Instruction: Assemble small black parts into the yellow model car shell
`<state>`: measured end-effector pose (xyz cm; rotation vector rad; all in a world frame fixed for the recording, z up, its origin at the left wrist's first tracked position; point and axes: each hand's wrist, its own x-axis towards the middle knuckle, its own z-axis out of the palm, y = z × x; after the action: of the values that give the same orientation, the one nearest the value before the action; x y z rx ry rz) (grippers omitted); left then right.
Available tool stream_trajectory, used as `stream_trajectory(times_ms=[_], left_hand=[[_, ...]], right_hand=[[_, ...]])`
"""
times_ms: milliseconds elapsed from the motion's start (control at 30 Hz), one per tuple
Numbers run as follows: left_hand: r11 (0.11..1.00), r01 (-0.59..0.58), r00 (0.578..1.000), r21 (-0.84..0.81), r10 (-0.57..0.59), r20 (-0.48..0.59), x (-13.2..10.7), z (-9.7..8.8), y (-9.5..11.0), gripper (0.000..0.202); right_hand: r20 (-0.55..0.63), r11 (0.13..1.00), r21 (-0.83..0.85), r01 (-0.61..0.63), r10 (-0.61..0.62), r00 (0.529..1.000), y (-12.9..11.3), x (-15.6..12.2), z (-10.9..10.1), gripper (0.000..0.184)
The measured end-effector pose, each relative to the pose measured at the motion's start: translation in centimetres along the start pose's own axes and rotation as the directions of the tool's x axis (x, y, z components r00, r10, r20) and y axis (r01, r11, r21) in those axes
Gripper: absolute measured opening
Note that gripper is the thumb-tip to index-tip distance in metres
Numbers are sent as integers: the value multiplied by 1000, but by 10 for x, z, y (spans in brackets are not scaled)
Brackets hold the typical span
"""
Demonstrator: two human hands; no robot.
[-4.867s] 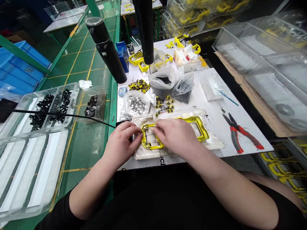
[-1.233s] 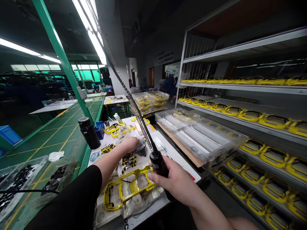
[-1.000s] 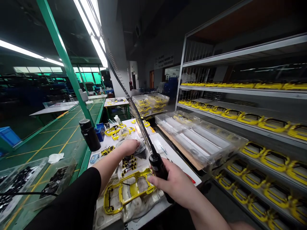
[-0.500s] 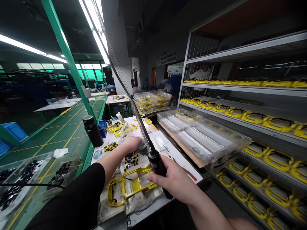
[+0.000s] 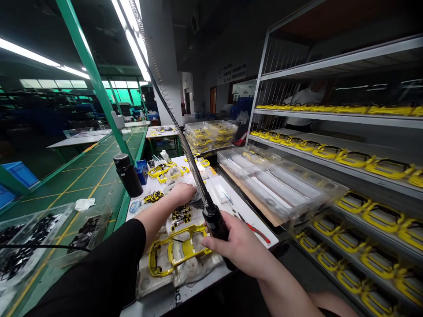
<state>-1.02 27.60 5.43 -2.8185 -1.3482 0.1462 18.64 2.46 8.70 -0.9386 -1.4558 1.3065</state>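
Note:
My right hand is wrapped around a black power screwdriver, its cable and coiled cord rising to the upper left. The tool's upper end tilts away from me, above the right end of a yellow plastic frame. This frame lies on a pale, plastic-wrapped support at the near table edge. My left hand reaches past it to a grey plastic bag; its fingers curl down, and what they hold is hidden. Small yellow-and-black parts lie in rows beneath my left wrist, with another pile to the left.
A black bottle stands at left beside a blue bin. Red-handled pliers lie on the right. Clear trays sit beyond the table, near a rack of yellow frames. Boxes of black parts rest on the green conveyor.
The view has shifted slightly, and the pliers show more fully. My left hand has lowered slightly toward the bag; my right hand keeps its grip on the screwdriver. A person now shows behind the rack.

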Motion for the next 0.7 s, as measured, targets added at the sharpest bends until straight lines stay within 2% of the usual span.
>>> stream_trajectory(times_ms=[200, 333, 467, 567, 633, 700], left_hand=[[1000, 17, 1000, -5, -17, -16, -5, -1, 1, 34], [999, 31, 999, -21, -32, -39, -5, 0, 2, 34], [997, 33, 991, -66, -42, -129, -15, -10, 3, 27], [990, 25, 970, -137, -57, -237, -48, -19, 9, 24], [978, -5, 956, -207, -57, -289, -84, -21, 19, 23], [958, -49, 952, -283, -41, -304, -127, -19, 33, 19]], right_hand=[[-1, 998, 66, 0, 0, 1000, -2, -2, 1, 59], [-18, 997, 80, -4, 6, 1000, -7, -3, 0, 55], [-5, 995, 102, -25, 25, 1000, -9, -4, -6, 51], [-74, 1000, 23, 3, -2, 997, -4, -4, -14, 50], [-117, 996, 38, 84, -79, 990, 0, -3, -17, 48], [-141, 967, 131, 218, -200, 970, 2, 0, -14, 42]])
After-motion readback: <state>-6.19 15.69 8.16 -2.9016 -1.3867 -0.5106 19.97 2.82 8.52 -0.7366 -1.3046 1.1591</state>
